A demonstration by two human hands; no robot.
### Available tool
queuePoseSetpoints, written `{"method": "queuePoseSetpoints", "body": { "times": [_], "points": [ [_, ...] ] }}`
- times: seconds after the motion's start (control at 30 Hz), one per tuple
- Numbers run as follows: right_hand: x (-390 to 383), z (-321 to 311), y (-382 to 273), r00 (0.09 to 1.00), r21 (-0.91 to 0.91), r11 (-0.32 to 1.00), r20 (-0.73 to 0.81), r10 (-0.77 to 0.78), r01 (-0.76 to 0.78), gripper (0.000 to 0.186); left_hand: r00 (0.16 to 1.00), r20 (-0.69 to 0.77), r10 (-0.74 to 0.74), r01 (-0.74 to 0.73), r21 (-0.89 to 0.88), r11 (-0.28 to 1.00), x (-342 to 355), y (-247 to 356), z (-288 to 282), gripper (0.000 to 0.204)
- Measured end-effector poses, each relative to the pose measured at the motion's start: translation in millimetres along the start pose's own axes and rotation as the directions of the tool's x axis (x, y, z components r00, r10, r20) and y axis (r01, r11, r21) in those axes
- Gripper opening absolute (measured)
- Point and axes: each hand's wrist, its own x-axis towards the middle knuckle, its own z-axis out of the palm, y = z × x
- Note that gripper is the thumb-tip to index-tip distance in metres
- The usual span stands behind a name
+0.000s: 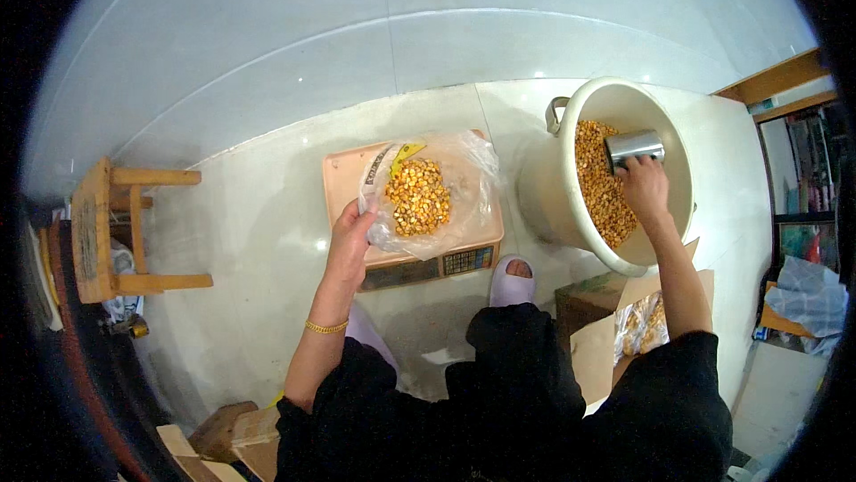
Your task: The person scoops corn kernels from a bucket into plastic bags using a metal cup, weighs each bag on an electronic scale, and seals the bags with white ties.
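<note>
A clear plastic bag [468,181] lies opened out on the pinkish tray of a weighing scale [343,197], with a heap of yellow corn kernels [417,198] inside it. My left hand [353,230] pinches the bag's rim at its near left side. To the right stands a large cream bucket [546,183], partly filled with more corn kernels [596,188]. Inside its mouth my right hand [644,183] grips a shiny metal cup [635,148], which is tipped on its side against the kernels. Whether the cup holds kernels is hidden.
A wooden stool [98,232] lies tipped at the left. Near my right forearm an open cardboard box [593,348] contains a plastic-wrapped bundle [642,326]. More cardboard [254,437] sits at the lower left. A pale wall [428,45] runs behind; shelves [807,170] stand far right.
</note>
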Motion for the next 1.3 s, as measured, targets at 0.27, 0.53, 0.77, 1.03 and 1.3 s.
{"method": "queuePoseSetpoints", "body": {
  "times": [0.27,0.53,0.77,1.03,1.3],
  "points": [
    [-6,54,-42,0.914,0.266,0.963,0.397,-0.081,-0.030,0.019,1.000,-0.026,-0.009,0.008,-0.048,0.999,3,-4,6,0.027],
    [-29,24,14,0.666,0.653,-0.183,0.746,-0.014,-0.735,0.012,1.000,-0.004,0.025,-0.025,-0.021,0.999,0,-1,-1,0.025],
    [-43,-6,24,0.685,0.702,-0.278,0.708,0.169,-0.656,0.013,1.000,-0.023,0.017,-0.017,0.010,1.000,1,-6,-6,0.031],
    [-45,-93,3,0.911,0.901,-0.287,0.380,0.162,-0.325,0.019,1.000,-0.024,0.001,-0.001,-0.007,1.000,1,-2,-7,0.027],
    [-12,-122,-103,0.924,0.868,-0.322,0.377,-0.068,-0.378,0.017,0.999,-0.033,0.034,-0.036,-0.053,0.998,-3,4,4,0.029]
  ]
}}
